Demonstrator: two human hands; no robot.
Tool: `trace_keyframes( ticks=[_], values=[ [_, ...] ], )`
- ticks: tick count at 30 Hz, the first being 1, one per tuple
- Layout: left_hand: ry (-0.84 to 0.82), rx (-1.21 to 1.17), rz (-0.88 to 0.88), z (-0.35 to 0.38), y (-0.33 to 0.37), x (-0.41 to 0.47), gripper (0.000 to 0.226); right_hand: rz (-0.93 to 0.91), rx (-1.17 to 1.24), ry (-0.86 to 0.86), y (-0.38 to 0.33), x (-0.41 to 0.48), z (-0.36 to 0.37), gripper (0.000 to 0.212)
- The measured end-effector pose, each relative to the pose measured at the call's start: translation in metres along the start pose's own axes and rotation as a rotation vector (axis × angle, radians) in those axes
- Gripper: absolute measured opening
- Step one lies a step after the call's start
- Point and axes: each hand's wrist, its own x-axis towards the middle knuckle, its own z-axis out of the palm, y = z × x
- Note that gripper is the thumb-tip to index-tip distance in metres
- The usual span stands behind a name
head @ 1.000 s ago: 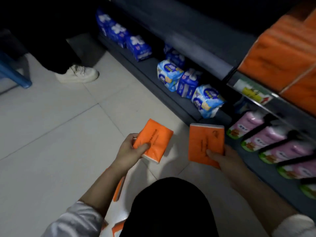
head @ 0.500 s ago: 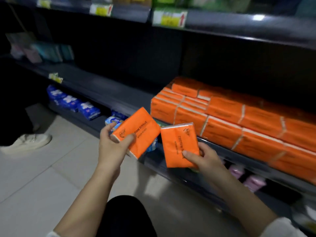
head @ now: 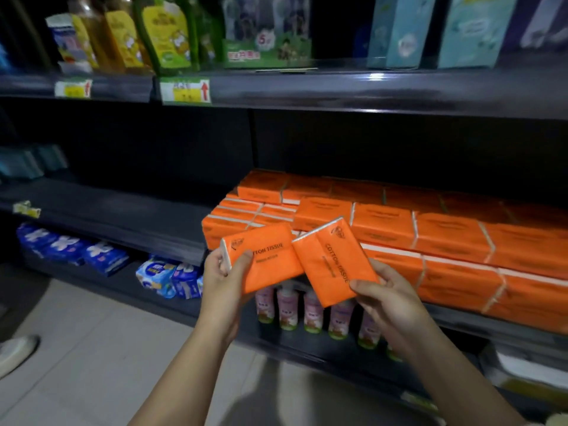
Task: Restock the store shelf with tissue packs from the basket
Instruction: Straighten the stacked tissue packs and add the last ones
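The middle shelf (head: 123, 216) is bare on its left, which I judge is the gap to fill. The orange stack (head: 445, 241) lies flat in rows on its right. I hold two packs in front of it, labels up to match. My left hand (head: 221, 287) grips the left pack (head: 267, 265) by its end, and my right hand (head: 390, 296) pinches the right pack (head: 335, 265) at its lower corner.

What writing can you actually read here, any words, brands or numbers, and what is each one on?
"COTTON TISSUE": right pack, held by the right hand.
"TTON TISSUE": left pack; the thumb of the left hand hides the start.
"5": green box on the top shelf.
Unreadable, blurred: price tags, stacked packs, the held packs' smaller print.
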Motion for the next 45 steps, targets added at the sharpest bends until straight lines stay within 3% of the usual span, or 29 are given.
trace_keyframes(
  ticks=[6, 13, 16, 24, 27, 30, 39, 43, 45],
  values=[
    [-0.12, 0.024, 0.014, 0.028, -0.006, 0.02, 0.036, -0.169, -0.05, 0.044, -0.018, 0.015, 0.006, 0.035],
    [0.108, 0.075, 0.086, 0.033, 0.008, 0.061, 0.046, -0.404, -0.102, 0.104, -0.054, 0.055, 0.024, 0.04],
    [0.207, 0.162, 0.146, 0.03, 0.023, 0.088, 0.037, -0.47, -0.115, 0.097, -0.066, 0.077, 0.028, 0.037],
    [0.149, 0.492, 0.052, 0.039, 0.022, 0.153, 0.031, -0.363, -0.112, 0.162, -0.054, 0.12, 0.015, 0.039],
    [0.114, 0.533, -0.027, 0.047, 0.014, 0.162, 0.033, -0.34, -0.104, 0.171, -0.051, 0.126, 0.014, 0.024],
    [0.094, 0.584, -0.074, 0.052, 0.011, 0.164, 0.031, -0.328, -0.116, 0.18, -0.051, 0.128, 0.014, 0.023],
    [0.003, 1.295, 0.202, 0.043, 0.004, 0.161, 0.055, -0.321, -0.201, 0.228, -0.051, 0.127, 0.018, 0.024],
    [-0.065, 1.262, 0.137, 0.04, 0.006, 0.156, 0.064, -0.328, -0.242, 0.207, -0.052, 0.123, 0.02, 0.018],
    [-0.082, 1.246, 0.146, 0.04, 0.007, 0.153, 0.067, -0.324, -0.251, 0.218, -0.052, 0.122, 0.022, 0.026]
  ],
)
